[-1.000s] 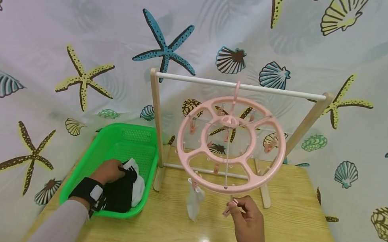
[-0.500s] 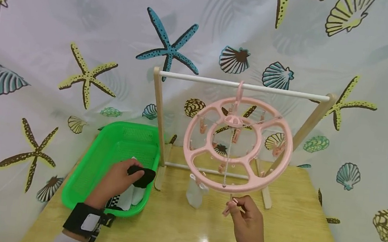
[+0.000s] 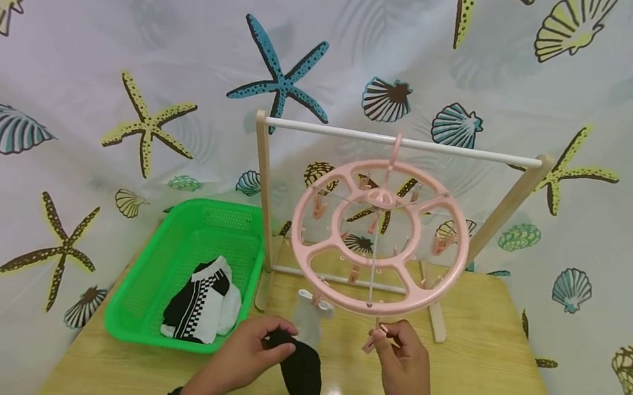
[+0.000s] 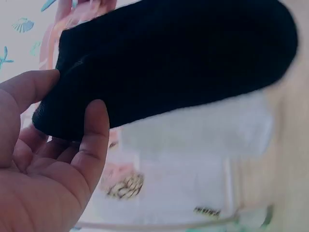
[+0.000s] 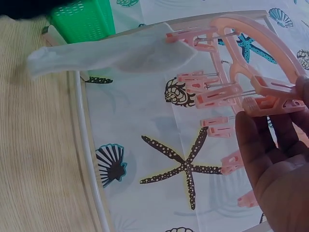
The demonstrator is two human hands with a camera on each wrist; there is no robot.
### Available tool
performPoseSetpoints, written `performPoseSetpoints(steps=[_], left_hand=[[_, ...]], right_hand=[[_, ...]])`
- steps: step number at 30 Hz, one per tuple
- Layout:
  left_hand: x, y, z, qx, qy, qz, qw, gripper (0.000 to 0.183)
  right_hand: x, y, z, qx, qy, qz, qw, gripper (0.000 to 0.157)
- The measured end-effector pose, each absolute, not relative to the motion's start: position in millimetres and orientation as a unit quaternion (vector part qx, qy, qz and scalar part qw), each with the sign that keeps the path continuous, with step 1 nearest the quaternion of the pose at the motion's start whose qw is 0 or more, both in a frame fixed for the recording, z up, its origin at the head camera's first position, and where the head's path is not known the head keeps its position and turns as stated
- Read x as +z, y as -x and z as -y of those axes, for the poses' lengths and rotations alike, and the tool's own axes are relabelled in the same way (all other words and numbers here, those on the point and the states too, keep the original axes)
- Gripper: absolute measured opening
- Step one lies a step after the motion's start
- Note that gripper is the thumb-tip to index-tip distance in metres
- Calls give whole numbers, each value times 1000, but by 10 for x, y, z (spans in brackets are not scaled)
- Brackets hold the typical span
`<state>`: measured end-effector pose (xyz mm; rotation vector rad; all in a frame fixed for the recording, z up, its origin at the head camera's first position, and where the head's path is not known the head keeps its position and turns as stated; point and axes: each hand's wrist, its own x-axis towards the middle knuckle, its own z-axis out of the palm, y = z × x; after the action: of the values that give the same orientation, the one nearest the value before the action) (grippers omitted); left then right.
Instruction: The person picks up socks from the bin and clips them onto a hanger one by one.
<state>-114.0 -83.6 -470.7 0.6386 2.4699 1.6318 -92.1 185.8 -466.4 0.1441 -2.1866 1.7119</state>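
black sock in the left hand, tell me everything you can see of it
The black sock looks like soft, plain fabric, with a rounded toe end. Unclipped, it is pinched at the opposite end in the grip of the left hand and slants down toward the toe, over the table.

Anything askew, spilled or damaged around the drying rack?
Nothing stands out: rack upright, white sock clipped to the pink round hanger, black sock held by the left hand, other socks inside the green basket.

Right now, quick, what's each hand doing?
Left hand: closed, fingers pinching a black sock.
Right hand: closed, fingers pinching a pink clothespin.
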Motion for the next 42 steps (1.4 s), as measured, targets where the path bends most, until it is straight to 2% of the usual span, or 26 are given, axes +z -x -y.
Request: performPoseSetpoints(steps=[8,11,21,27,29,34,42], left_hand=[[-4924,938,566,594,-157,-775,146,19],[-4981,933,481,607,-131,-767,161,23],[-5005,979,254,609,-166,-770,95,9],[-4978,1014,164,612,-188,-765,68,8],[-4966,1024,134,616,-189,-763,63,8],[-4900,1058,39,624,-176,-758,70,9],[-4858,1107,-111,635,-175,-750,70,8]], right_hand=[[-4713,893,-1859,602,-40,778,177,7],[-4735,889,-1861,607,-48,772,183,6],[-4721,890,-1832,615,-63,762,192,6],[-4730,901,-1826,618,-67,758,196,4],[-4736,904,-1821,618,-72,758,196,3],[-4725,920,-1821,608,-85,764,199,12],[-4683,931,-1824,608,-82,765,196,9]])
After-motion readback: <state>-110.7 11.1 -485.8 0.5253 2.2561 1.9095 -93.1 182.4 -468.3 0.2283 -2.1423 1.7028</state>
